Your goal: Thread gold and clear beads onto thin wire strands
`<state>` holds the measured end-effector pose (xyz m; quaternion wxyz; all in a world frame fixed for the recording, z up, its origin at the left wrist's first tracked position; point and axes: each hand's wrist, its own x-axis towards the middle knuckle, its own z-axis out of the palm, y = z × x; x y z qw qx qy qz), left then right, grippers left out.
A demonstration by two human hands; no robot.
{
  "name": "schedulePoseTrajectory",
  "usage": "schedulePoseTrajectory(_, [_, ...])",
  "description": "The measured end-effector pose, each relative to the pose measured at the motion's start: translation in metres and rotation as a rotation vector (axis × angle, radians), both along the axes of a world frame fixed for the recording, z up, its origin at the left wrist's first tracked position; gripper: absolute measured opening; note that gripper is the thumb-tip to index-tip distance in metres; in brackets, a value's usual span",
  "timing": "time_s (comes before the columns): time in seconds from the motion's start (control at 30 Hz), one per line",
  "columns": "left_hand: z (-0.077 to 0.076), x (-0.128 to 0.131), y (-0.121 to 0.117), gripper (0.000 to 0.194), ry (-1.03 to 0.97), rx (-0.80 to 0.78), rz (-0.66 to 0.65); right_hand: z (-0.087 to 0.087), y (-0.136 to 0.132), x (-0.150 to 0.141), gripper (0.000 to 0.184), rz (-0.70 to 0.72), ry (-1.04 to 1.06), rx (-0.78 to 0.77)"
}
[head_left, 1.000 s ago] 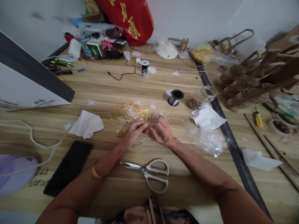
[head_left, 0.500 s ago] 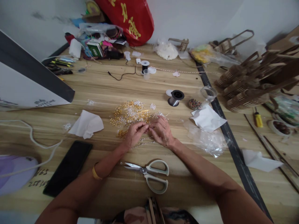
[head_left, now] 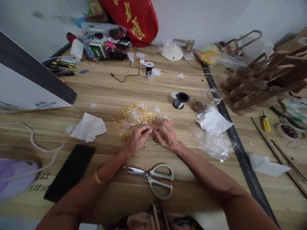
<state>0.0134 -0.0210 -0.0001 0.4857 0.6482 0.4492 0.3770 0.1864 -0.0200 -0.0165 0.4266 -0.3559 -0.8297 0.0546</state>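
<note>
My left hand (head_left: 139, 137) and my right hand (head_left: 166, 134) meet fingertip to fingertip just in front of a heap of gold and silver jewellery findings (head_left: 135, 118). Both are closed in a pinch; whatever sits between the fingertips is too small to make out. Beneath them a thin silver chain (head_left: 150, 146) lies on the wooden table (head_left: 107, 95). Beyond my right fingers are some silver pins (head_left: 165, 118). Nearer to me rests a pair of scissors (head_left: 151, 175) with pale handles, its blades slightly apart and pointing left.
A black phone (head_left: 70, 172) and crumpled white paper (head_left: 89, 127) lie to the left. At the right are a wire spool (head_left: 180, 100), a jar (head_left: 214, 96), more white paper (head_left: 213, 122) and clear plastic bags (head_left: 213, 145). Small wooden baskets (head_left: 249, 86) stand far right.
My hands stay together in almost the same place, with only a slight shift of the fingers. The chain under them has moved a little.
</note>
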Motion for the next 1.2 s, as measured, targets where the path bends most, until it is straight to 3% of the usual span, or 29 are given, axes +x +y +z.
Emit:
schedulePoseTrajectory(0.63, [-0.0064, -0.0009, -0.0032, 0.015, 0.151, 0.333, 0.058, -0.0023, -0.0004, -0.0006, 0.011, -0.012, 0.016, 0.012])
schedulePoseTrajectory(1.2, [-0.007, -0.0001, -0.0022, 0.017, 0.158, 0.358, 0.081, -0.0042, -0.0003, 0.0003, 0.012, 0.027, 0.034, -0.022])
